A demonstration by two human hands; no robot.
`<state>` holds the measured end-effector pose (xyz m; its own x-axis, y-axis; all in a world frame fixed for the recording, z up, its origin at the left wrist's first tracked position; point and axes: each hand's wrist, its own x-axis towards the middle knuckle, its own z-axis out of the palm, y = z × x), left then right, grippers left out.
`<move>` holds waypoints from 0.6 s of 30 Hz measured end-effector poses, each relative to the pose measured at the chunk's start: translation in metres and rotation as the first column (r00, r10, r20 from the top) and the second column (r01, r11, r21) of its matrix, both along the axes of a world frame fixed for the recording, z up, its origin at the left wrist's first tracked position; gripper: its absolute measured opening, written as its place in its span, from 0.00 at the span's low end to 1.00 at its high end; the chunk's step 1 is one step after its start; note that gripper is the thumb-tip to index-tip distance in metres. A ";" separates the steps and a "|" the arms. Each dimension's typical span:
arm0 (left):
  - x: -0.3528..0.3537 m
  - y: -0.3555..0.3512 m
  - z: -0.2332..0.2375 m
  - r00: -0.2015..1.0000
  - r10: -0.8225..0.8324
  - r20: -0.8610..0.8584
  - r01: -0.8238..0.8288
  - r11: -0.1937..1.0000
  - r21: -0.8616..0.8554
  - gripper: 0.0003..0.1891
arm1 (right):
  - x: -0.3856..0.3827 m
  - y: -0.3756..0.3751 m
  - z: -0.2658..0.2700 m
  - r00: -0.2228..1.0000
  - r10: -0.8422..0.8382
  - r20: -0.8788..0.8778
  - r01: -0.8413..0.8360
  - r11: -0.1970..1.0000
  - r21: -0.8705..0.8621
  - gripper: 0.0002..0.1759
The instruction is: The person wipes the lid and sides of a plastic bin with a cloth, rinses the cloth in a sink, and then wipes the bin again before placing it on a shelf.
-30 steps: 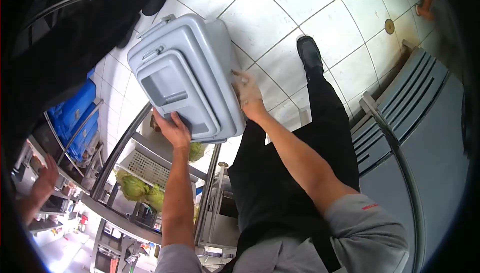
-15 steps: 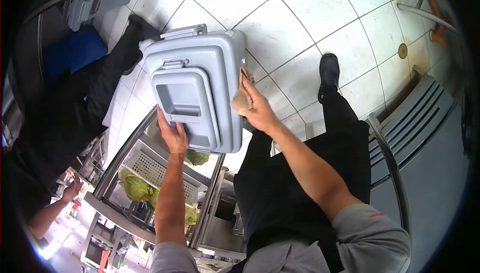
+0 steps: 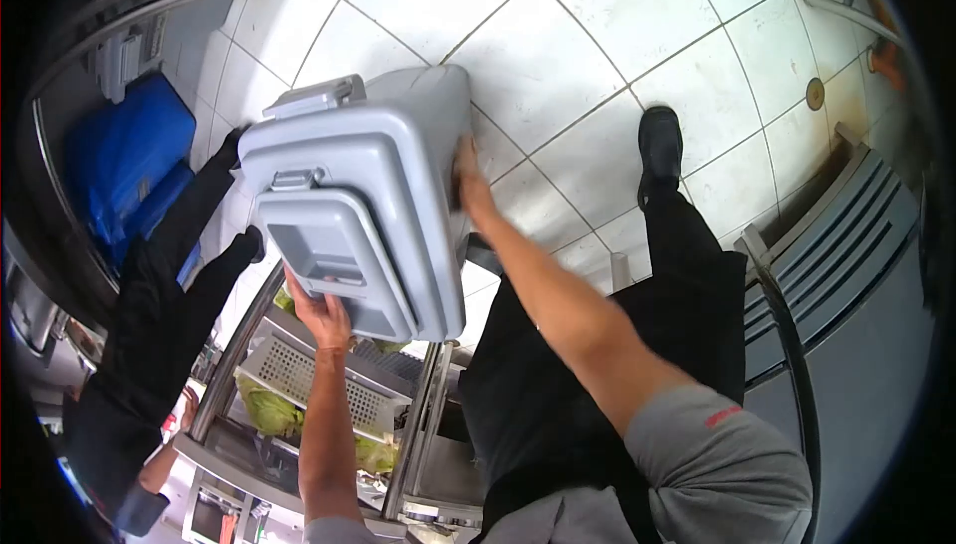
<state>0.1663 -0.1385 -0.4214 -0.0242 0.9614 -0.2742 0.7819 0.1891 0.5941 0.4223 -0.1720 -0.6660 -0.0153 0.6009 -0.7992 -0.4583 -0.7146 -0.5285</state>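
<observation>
A large grey plastic container (image 3: 403, 176) with a stepped lid and clip latches is tilted before me. My left hand (image 3: 325, 320) grips the near edge of its smaller raised hatch (image 3: 349, 208), thumb on top and fingers along the side. My right hand (image 3: 471, 184) presses against the container's right side wall, blurred by motion. Its fingers are partly hidden; a brown cloth lay in them a moment ago and now hardly shows.
Below the container stands a metal frame with a white perforated basket (image 3: 289, 370) and leafy lettuce (image 3: 269, 411). A co-worker (image 3: 129, 345) in dark clothes is at the left, near a blue bag (image 3: 129, 161). A slotted grey panel (image 3: 846, 255) and metal rail stand right.
The container has shifted left and slightly nearer, tilting so more of its right wall shows. My right hand has slid up along that wall. The co-worker at left has moved.
</observation>
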 end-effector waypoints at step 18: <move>0.003 -0.009 0.006 0.987 0.140 -0.084 -0.147 0.986 -0.079 0.44 | 0.003 0.048 0.027 0.907 -0.286 0.310 0.041 0.792 0.610 0.34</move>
